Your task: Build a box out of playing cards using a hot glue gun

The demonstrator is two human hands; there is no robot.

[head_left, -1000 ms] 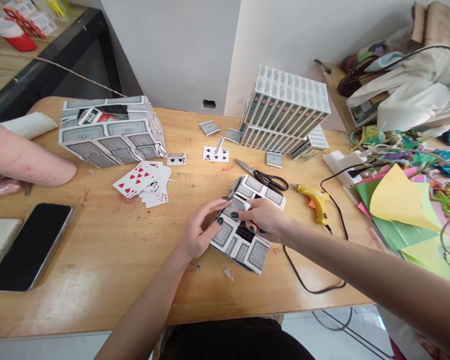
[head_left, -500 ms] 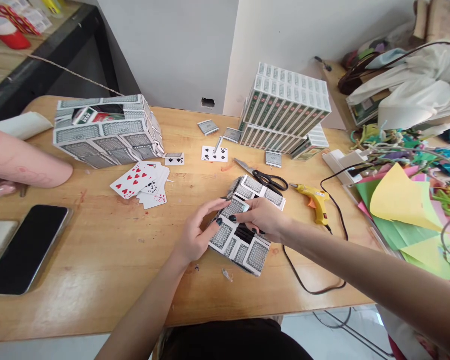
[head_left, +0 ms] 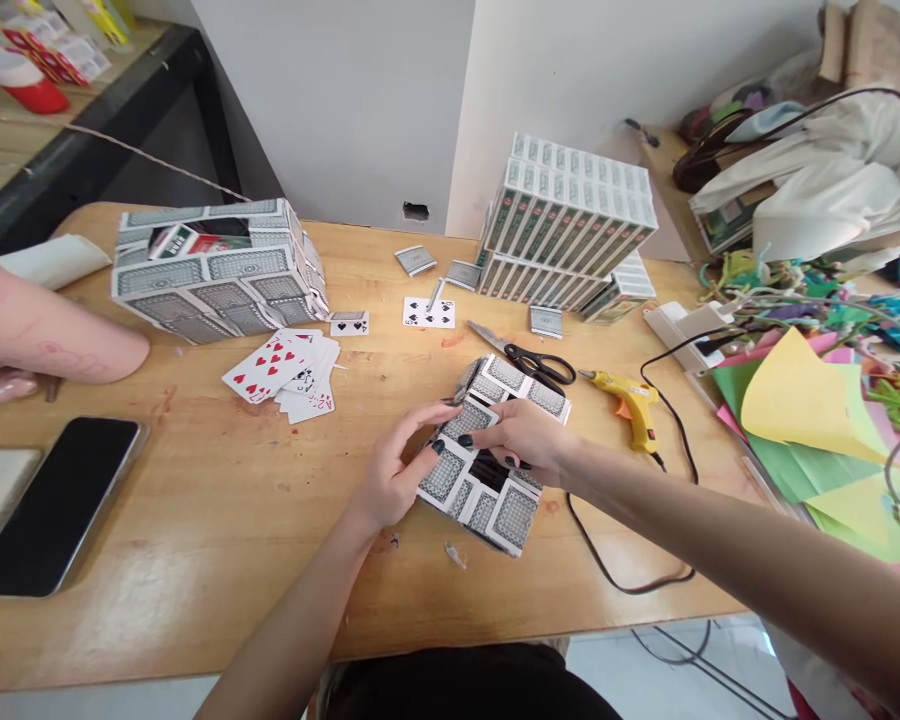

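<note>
A small box covered in playing cards (head_left: 515,515) rests on the wooden table in front of me, a dark opening in its top. My left hand (head_left: 401,465) grips its left side, thumb on top and fingers over the far edge. With thumb and fingers, my right hand (head_left: 529,440) pinches the box's top at the rim of the opening, some fingertips inside it. A patterned card back (head_left: 471,418) lies beneath both thumbs. Just beyond the box are black-handled scissors (head_left: 536,362), and to its right a yellow glue gun (head_left: 630,405).
A larger card-covered box (head_left: 232,290) stands back left, near loose playing cards (head_left: 270,365). Stacked card packs (head_left: 570,215) rise at the back. A phone (head_left: 56,505) and another person's arm (head_left: 52,320) are at left. The glue gun's cable (head_left: 607,575) loops right; coloured paper (head_left: 810,420) lies beyond.
Both hands keep the same hold on the small box. The whole view has shifted slightly, and nothing on the table has visibly moved.
</note>
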